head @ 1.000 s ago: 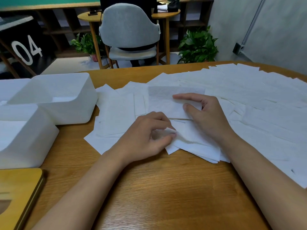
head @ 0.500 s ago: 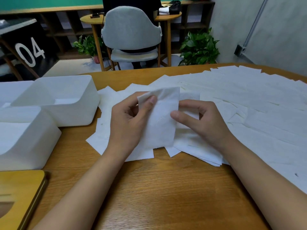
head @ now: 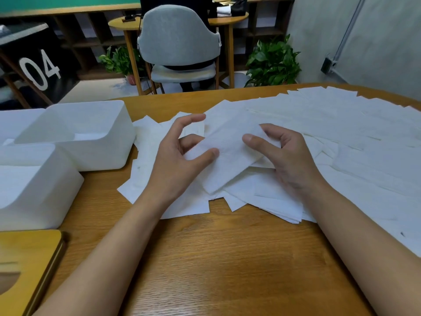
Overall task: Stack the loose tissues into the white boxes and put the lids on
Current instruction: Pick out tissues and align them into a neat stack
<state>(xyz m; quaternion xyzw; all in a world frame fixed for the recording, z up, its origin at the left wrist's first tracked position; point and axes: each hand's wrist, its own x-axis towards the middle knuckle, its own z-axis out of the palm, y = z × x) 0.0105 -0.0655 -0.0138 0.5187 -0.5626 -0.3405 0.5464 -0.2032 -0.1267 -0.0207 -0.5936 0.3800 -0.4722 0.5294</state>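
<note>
Tissue [head: 227, 156], a single white sheet, is hanging just above the heap at the middle of the table, tilting from far right down to near left and held at both ends. The left hand [head: 180, 163] is pinching its left edge: the thumb is pressing on the sheet's upper face, the middle fingers are curling under it, and the index finger is arching up and away, touching nothing. The right hand [head: 287, 163] is pinching the right end in the same way, thumb lying flat on top and pointing left, the other fingers curling behind the paper. Both forearms are reaching in from the near edge, wrists low, the left wrist lying over the nearest sheets. Beneath and around the hands the loose tissues [head: 341, 142] are lying in overlapping layers, covering the right half of the wooden table [head: 216, 258] out to its far right rim. To the left, just beside the heap, the far white box [head: 109, 153] is standing open, with something pale lying flat on its floor. The near white box [head: 45, 197] is sitting touching it, closer to the left edge. At the near left corner a wooden lid [head: 29, 254] with a curved slot is lying flat. Beyond the table a grey chair [head: 180, 39] is standing between two potted plants [head: 273, 62].
</note>
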